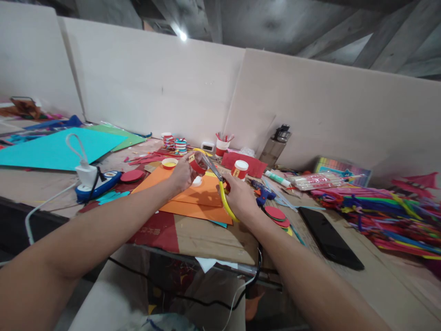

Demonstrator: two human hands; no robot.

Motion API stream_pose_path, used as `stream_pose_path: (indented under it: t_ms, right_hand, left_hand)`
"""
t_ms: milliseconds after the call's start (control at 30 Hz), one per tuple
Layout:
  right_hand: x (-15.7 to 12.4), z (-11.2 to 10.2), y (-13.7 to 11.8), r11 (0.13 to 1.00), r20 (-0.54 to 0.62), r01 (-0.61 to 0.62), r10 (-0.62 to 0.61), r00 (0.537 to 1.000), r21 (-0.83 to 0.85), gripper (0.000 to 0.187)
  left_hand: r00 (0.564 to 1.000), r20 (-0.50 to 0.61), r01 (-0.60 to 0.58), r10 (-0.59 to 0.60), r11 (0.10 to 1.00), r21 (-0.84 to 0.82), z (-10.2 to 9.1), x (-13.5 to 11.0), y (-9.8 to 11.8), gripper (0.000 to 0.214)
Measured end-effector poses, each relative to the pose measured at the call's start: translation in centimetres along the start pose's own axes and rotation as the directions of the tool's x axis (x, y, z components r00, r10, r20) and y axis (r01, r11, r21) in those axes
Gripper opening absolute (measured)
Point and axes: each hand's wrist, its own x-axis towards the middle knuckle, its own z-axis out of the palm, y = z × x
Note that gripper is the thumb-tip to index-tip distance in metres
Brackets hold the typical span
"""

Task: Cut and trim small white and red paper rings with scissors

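My left hand is closed around a small red and white paper cup, lifted above orange paper sheets. In my right hand are scissors with yellow handles. Their metal blades reach up and left to the rim of the cup; whether they bite into it I cannot tell. A small white round piece lies below the cup. Just behind my right hand stands a red tub with a white top. Left of the held cup sits a low red ring-like piece, yellow inside.
A blue glue gun, stacked paper discs and a black phone lie to the right. Pipe cleaners cover the far right. A bottle stands by the wall. On the left are a power strip and turquoise sheet.
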Motion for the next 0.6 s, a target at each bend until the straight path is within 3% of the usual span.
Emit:
stream_pose_path:
  t_ms: [233, 367, 467, 600]
  right_hand:
    - [0.0, 0.0, -0.1, 0.995, -0.038, -0.003, 0.007, 0.999, 0.104, 0.038]
    - [0.2, 0.1, 0.2, 0.957, -0.062, 0.003, 0.015, 0.998, 0.291, 0.029]
    - [0.3, 0.5, 0.4, 0.834, -0.120, -0.017, 0.099, 0.988, 0.551, 0.030]
    - [0.4, 0.9, 0.2, 0.572, -0.145, 0.017, 0.178, 0.973, 0.820, 0.044]
  left_hand:
    - [0.991, 0.129, -0.030, 0.022, 0.998, 0.056, 0.7, -0.7, 0.4, 0.023]
    - [0.983, 0.181, -0.031, 0.003, 0.988, 0.152, 0.7, -1.0, 0.4, 0.022]
    - [0.972, 0.235, -0.054, 0.001, 0.974, 0.220, 0.6, -1.3, 0.3, 0.025]
    - [0.934, 0.355, -0.078, -0.043, 0.944, 0.319, 0.4, -1.6, 0.1, 0.026]
